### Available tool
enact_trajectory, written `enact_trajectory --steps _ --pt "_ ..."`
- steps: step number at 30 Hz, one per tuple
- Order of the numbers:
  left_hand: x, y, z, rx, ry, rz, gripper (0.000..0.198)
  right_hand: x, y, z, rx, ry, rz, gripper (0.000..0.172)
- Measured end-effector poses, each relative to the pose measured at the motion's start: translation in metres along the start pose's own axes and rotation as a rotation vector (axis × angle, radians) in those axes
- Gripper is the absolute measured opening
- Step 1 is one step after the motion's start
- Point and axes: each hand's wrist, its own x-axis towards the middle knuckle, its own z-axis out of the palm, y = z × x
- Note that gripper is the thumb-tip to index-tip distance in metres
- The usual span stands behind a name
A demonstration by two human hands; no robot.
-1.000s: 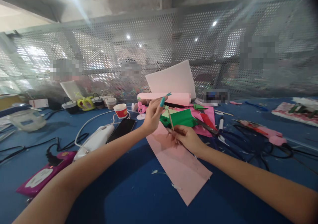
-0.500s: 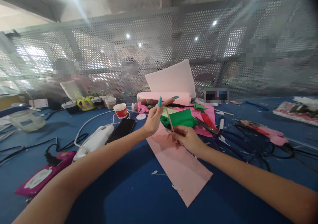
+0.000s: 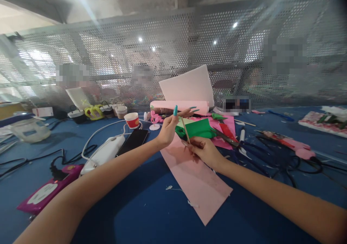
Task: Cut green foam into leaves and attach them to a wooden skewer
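A thin wooden stick [image 3: 185,130] stands tilted between my hands. My right hand [image 3: 202,148] pinches its lower end between thumb and fingertips, just above a pink sheet [image 3: 202,186]. Near the stick's upper end is my left hand [image 3: 168,128], thumb up and fingers stretched out to the right, with long teal nails showing. Whether the left palm touches the stick I cannot tell. Behind the stick lies a green sheet [image 3: 200,128], and scissors [image 3: 226,137] with dark blue handles rest to the right of it.
On the left are a black phone [image 3: 132,142], a white power strip [image 3: 104,155], a purple device [image 3: 50,191] and a red-and-white paper cup [image 3: 132,121]. A pink glue gun [image 3: 291,144] with its cable lies right. A perforated metal screen [image 3: 173,49] stands behind the blue table.
The fingers of my left hand have dipped slightly, and two fingertips now show. My right hand and the stick look almost unmoved.
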Motion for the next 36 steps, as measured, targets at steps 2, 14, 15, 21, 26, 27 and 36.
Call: enact_trajectory --steps 2,14,15,21,26,27,36 --pt "0.0008 -0.0011 -0.0004 -0.01 -0.01 0.0 0.052 -0.0001 0.0007 -0.0003 0.004 -0.003 -0.006 0.039" --pt "0.0022 -0.0014 -0.0022 0.039 0.016 -0.017 0.062 -0.0005 -0.0017 0.0008 0.023 0.002 0.022 0.04" --pt "0.0023 -0.0015 -0.0024 0.034 0.01 -0.014 0.062 -0.0005 -0.0013 0.0007 0.024 0.0 0.021 0.04" --pt "0.0029 -0.0066 -0.0036 0.089 -0.013 -0.005 0.068 -0.0002 0.0006 0.0006 0.008 0.002 0.02 0.04" --pt "0.0028 -0.0062 -0.0042 0.109 0.001 0.0 0.066 0.0001 0.0011 0.0005 0.001 0.012 0.012 0.04" --pt "0.0027 -0.0054 -0.0043 0.109 0.008 0.0 0.066 0.0001 0.001 0.0005 -0.004 0.013 0.012 0.04" --pt "0.0035 -0.006 -0.0054 0.069 -0.015 -0.023 0.061 -0.0001 0.0004 0.0005 -0.004 0.01 0.005 0.038"
